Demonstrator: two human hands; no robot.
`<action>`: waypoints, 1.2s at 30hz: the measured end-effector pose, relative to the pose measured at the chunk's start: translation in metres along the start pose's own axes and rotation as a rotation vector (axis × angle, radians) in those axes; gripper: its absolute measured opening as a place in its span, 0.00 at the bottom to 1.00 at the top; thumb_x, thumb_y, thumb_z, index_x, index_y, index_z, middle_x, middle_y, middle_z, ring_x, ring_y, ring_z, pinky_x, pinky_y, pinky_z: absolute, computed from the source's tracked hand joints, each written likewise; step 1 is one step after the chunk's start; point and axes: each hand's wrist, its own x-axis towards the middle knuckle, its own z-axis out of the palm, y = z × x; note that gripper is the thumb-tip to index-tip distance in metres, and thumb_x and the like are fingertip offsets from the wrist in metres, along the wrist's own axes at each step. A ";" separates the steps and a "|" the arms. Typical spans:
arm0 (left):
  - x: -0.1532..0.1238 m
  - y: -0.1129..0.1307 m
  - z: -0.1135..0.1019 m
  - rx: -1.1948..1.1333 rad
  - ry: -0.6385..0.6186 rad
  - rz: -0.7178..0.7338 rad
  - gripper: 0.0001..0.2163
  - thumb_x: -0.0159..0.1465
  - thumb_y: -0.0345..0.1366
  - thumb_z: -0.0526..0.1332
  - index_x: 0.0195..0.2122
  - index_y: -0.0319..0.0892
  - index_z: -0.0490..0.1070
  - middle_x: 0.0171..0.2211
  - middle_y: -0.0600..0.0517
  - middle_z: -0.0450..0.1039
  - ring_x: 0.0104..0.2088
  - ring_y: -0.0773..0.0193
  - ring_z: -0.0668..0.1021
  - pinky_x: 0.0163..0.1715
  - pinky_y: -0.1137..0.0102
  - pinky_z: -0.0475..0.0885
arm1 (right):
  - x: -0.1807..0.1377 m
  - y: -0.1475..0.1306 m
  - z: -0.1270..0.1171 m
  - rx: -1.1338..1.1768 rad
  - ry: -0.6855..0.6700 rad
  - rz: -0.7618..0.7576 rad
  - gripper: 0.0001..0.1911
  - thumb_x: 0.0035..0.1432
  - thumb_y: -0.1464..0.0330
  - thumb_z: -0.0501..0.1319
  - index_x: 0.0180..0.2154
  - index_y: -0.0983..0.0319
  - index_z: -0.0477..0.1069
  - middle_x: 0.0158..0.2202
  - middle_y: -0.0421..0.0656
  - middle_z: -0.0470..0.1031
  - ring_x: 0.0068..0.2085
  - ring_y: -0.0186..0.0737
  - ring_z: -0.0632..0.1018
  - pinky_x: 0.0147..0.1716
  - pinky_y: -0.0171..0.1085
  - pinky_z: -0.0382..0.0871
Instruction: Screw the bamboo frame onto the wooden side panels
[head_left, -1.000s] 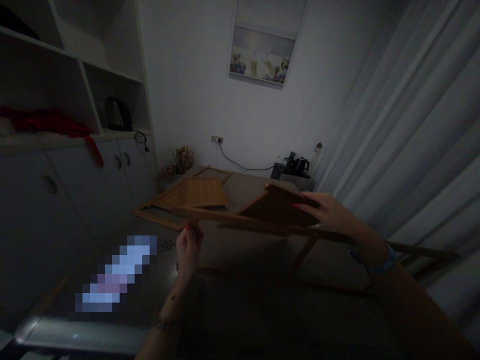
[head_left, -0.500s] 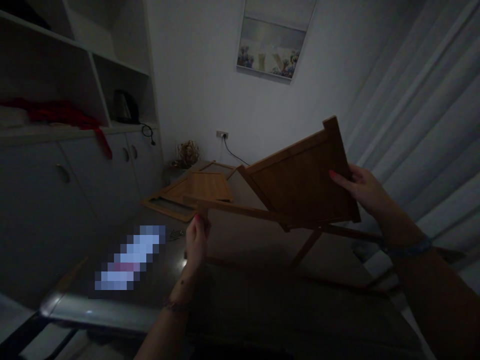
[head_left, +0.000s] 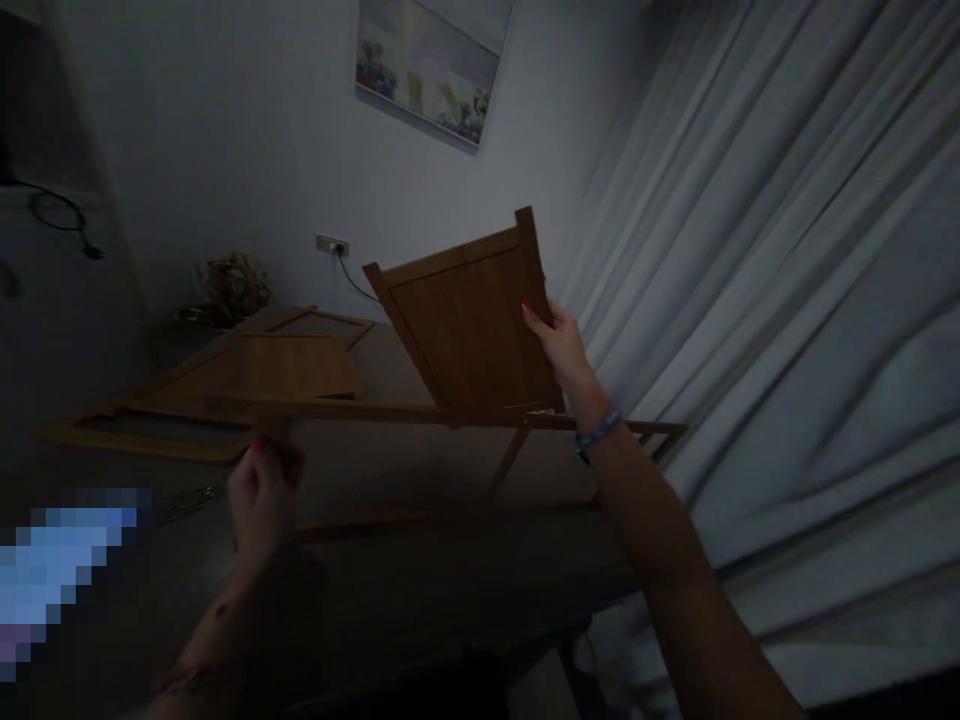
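In the head view my left hand (head_left: 262,495) is closed around the near left end of a long wooden frame (head_left: 375,410) with crossing legs. My right hand (head_left: 562,345) grips the right edge of a framed wooden panel (head_left: 472,325), thumb on its face. The panel stands tilted above the frame, its lower edge at the long rail; whether the two are joined I cannot tell. Behind my left hand, another wooden panel (head_left: 292,365) lies among flat open frames on the table. Small metal pieces (head_left: 187,500) lie left of my left hand.
A pixelated bright patch (head_left: 60,570) covers something at the table's left. A dried, leafy bundle (head_left: 232,285) sits at the back corner near a wall socket (head_left: 332,245) with a plugged cord. Long pale curtains (head_left: 787,250) hang close on the right. A framed picture (head_left: 427,75) is on the wall.
The view has swung to the right, so things appear further left. The panel stands a little more upright over the rail. Both hands keep their hold.
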 end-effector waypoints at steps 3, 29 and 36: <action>-0.005 0.007 0.001 0.020 0.012 -0.046 0.23 0.68 0.51 0.51 0.22 0.39 0.66 0.19 0.56 0.63 0.19 0.72 0.64 0.17 0.79 0.60 | 0.003 0.003 0.009 -0.077 0.025 -0.042 0.25 0.59 0.48 0.56 0.47 0.60 0.69 0.51 0.46 0.76 0.51 0.44 0.76 0.53 0.45 0.71; -0.008 -0.015 -0.002 -0.114 -0.103 0.047 0.25 0.58 0.63 0.56 0.25 0.42 0.63 0.22 0.58 0.59 0.22 0.72 0.61 0.21 0.76 0.57 | 0.030 -0.034 0.107 -0.949 -0.876 -0.813 0.11 0.59 0.75 0.59 0.42 0.60 0.75 0.38 0.46 0.80 0.39 0.43 0.79 0.36 0.37 0.63; -0.014 -0.004 -0.003 0.013 -0.102 0.128 0.26 0.62 0.62 0.51 0.23 0.43 0.61 0.21 0.56 0.58 0.23 0.69 0.61 0.23 0.72 0.56 | 0.035 -0.040 0.139 -0.992 -0.939 -0.872 0.14 0.57 0.78 0.57 0.41 0.59 0.75 0.37 0.46 0.80 0.37 0.43 0.79 0.34 0.37 0.66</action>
